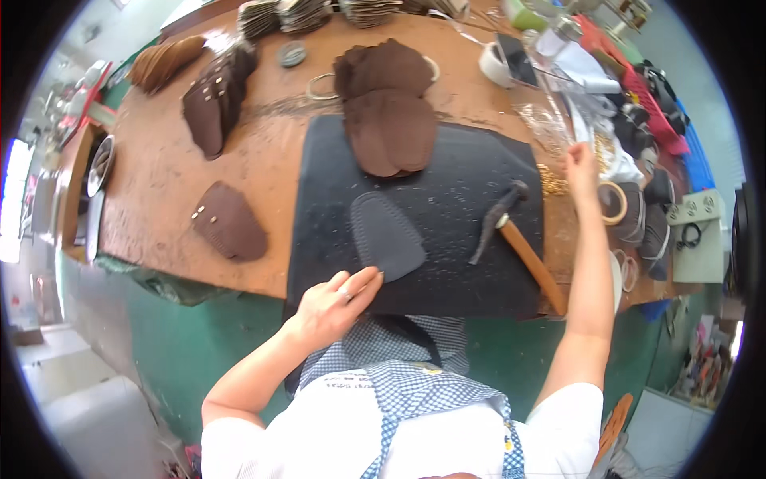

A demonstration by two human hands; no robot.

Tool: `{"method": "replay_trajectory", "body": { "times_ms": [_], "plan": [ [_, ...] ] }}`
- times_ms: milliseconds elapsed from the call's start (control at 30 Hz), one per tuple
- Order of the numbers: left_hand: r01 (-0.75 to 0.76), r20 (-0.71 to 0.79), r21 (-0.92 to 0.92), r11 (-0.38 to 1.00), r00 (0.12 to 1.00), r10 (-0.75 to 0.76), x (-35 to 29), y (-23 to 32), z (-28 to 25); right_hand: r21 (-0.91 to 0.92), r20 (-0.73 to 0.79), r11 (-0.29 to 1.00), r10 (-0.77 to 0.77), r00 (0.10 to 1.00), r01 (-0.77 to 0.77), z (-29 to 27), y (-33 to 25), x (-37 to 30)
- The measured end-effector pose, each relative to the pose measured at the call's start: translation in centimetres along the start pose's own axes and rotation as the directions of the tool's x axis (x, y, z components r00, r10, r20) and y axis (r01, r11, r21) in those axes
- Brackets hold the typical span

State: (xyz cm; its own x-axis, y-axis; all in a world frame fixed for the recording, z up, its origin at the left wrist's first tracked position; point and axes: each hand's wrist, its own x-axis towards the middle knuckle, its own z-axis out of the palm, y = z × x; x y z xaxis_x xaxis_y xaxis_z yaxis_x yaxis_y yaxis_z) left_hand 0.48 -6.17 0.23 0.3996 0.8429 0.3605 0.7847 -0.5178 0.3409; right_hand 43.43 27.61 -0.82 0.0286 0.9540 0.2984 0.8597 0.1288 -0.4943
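My left hand [336, 305] is at the lower edge of a dark grey leather piece [391, 238] with a rounded wide end. Its thumb and fingers are pinched together by that edge; what they hold, if anything, is too small to make out. The piece lies flat on a black mat [319, 215]. Out to the right, my right hand [583, 165] is closed at the fingertips beside a heap of small gold metal bits [552, 180] and a clear plastic bag [538, 124]; its contents cannot be seen. A hammer [528, 262] with a wooden handle rests on the mat between my hands, next to a dark pointed tool [487, 231].
Brown leather pieces [391, 132] are stacked at the mat's far edge. One brown piece with gold studs [230, 222] lies at left, with a studded stack [214, 100] beyond it. A tape roll [496, 65], a phone [517, 60] and a wooden ring [613, 203] sit at right.
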Motion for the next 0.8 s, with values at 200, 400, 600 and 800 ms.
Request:
{"method": "replay_trajectory", "body": {
  "times_ms": [200, 400, 600, 800],
  "plan": [
    [0.016, 0.034, 0.049, 0.999, 0.999, -0.018, -0.9, 0.3, -0.5, 0.756, 0.216, 0.642, -0.063, 0.974, -0.126, -2.2, -12.2, -5.9],
    [0.014, 0.015, 0.024, 1.0, 1.0, -0.014, -1.4, 0.3, -0.6, 0.692, 0.681, 0.571, -0.314, 0.662, -0.442, -1.5, -24.6, -17.5],
    [0.022, 0.039, 0.017, 1.0, 0.999, -0.022, -1.1, 0.5, -0.6, 0.641, 0.757, 0.568, -0.359, 0.546, -0.516, 2.0, -24.8, -21.0],
    [0.038, 0.016, -0.014, 0.999, 0.999, -0.037, -1.2, 0.5, -0.6, 0.612, 0.75, 0.672, -0.326, 0.576, -0.417, 1.8, -25.2, -20.7]
  ]
}}
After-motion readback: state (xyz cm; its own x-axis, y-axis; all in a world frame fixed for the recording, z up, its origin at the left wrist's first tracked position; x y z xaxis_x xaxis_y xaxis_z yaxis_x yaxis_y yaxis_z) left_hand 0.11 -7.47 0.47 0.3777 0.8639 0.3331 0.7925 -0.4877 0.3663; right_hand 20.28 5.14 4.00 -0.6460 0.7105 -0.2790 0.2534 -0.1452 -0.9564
